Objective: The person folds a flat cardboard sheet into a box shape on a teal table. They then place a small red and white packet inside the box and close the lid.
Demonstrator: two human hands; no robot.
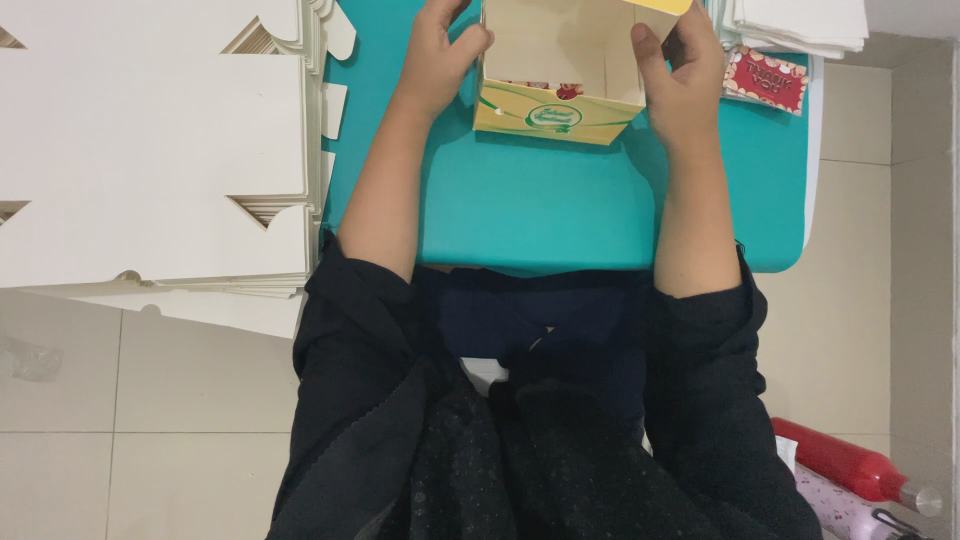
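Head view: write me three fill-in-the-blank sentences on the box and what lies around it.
1. Both hands hold a yellow box that stands on a ____ table.
2. The left hand grips the box's ____ side.
3. The red card lies to the ____ of the right hand.
4. The stack of flat white cardboard lies on the ____ of the table.

Missing words: teal; left; right; left

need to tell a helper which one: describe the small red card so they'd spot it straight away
Start at the teal table and go to its far right corner, beside the right hand. The small red card lies there under a white paper stack; it is the only red thing on the table.
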